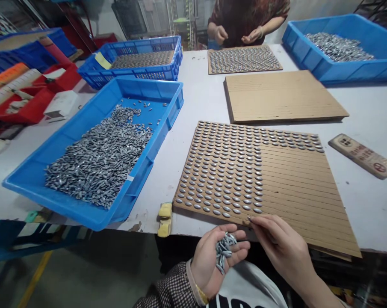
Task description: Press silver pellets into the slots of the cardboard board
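My left hand (212, 256) is cupped below the table's front edge, holding a small heap of grey oval metal pieces (224, 250). Just right of it, my right hand (278, 244) pinches its fingertips together at the near edge of a slotted cardboard board (296, 188); whether a piece is between them I cannot make out. Rows of the same metal pieces (225, 171) fill the board's left half and its far edge. The right half shows bare slots.
A blue bin (163, 124) of loose metal pieces overhangs the table at left. Another board (283, 96) lies behind, and a filled one (243, 60) sits before a person's hands (238, 34) opposite. More blue bins (328, 64) stand at the back. A printed strip (363, 156) lies right.
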